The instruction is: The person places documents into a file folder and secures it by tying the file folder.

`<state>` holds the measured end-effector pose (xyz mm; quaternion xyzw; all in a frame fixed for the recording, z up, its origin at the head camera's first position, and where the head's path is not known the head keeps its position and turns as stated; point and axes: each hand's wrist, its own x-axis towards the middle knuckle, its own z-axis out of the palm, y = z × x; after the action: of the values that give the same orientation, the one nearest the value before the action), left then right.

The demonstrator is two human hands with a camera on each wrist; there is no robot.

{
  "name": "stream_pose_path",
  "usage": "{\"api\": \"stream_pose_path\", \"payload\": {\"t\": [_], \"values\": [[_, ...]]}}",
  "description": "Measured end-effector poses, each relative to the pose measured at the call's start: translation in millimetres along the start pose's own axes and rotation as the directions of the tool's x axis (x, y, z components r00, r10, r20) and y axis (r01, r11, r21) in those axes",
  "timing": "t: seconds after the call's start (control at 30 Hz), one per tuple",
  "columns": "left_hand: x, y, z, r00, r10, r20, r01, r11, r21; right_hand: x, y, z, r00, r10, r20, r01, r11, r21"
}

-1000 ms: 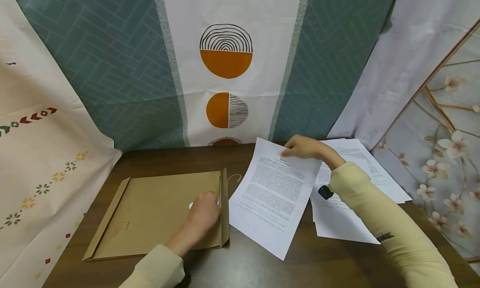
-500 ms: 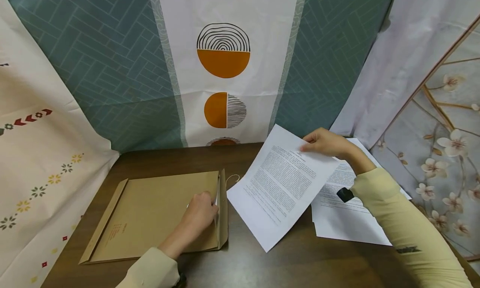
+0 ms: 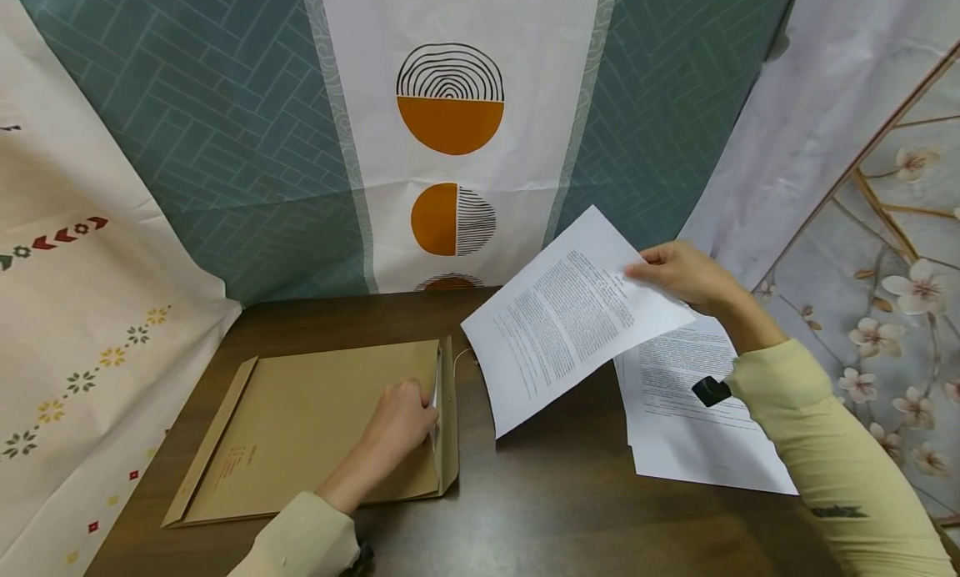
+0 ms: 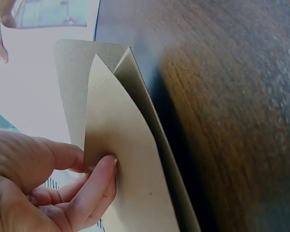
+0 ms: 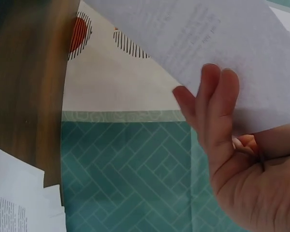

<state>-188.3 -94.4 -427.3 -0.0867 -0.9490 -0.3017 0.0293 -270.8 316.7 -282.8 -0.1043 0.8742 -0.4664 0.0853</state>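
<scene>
On the left of the table lies a brown kraft document envelope [image 3: 315,418], its opening and raised flap [image 3: 448,427] facing right. My left hand [image 3: 397,423] pinches the upper layer at the opening; the left wrist view shows thumb and fingers on that edge, with the envelope mouth [image 4: 135,87] gaping. My right hand [image 3: 690,275] holds a printed sheet [image 3: 566,310] by its upper right edge, tilted in the air between the envelope and a stack of papers [image 3: 697,410]. In the right wrist view, fingers [image 5: 217,101] lie against the sheet's back.
The paper stack spreads on the right side of the dark wooden table [image 3: 540,510], partly under my right forearm. A thin string [image 3: 467,353] loops out beside the flap. Patterned cloths [image 3: 285,185] hang behind and at both sides.
My right hand has moved right and up, swinging the sheet to a flatter slant with its lower end lifted. The left hand keeps its grip on the envelope edge, almost unmoved.
</scene>
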Motion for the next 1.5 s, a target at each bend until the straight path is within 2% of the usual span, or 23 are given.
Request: {"api": "stream_pose_path", "payload": {"t": [0.2,0.3,0.5,0.73,0.9,1.2,1.5], "values": [[1.4,0.0,-0.1,1.0,-0.01,-0.001,0.01,1.0,0.007,-3,0,3.0,0.994,0.041,-0.097,-0.018,0.974,0.227],[1.3,0.1,-0.6,1.0,-0.006,-0.001,0.006,1.0,0.006,-2,-1,12.1,0.99,0.018,-0.143,0.021,0.962,0.271],[1.6,0.9,-0.7,1.0,-0.012,0.011,0.012,1.0,-0.004,-2,-2,35.9,0.977,-0.024,-0.21,0.066,0.978,0.196],[2.2,1.0,-1.1,1.0,-0.008,0.0,0.008,1.0,-0.005,-6,-2,52.1,0.969,-0.068,-0.237,0.088,0.993,0.077],[3.6,1.0,-1.5,1.0,-0.007,0.009,0.007,1.0,-0.001,-11,-6,57.9,0.972,-0.082,-0.219,0.102,0.992,0.078],[5.0,0.5,-0.2,1.0,-0.025,0.017,0.025,1.0,0.001,-23,-8,69.6,0.987,-0.092,-0.13,0.103,0.992,0.079],[6.6,0.4,0.7,0.999,-0.05,-0.001,0.05,0.998,0.042,-35,-14,75.0,0.995,-0.1,-0.004,0.099,0.977,0.187]]}}
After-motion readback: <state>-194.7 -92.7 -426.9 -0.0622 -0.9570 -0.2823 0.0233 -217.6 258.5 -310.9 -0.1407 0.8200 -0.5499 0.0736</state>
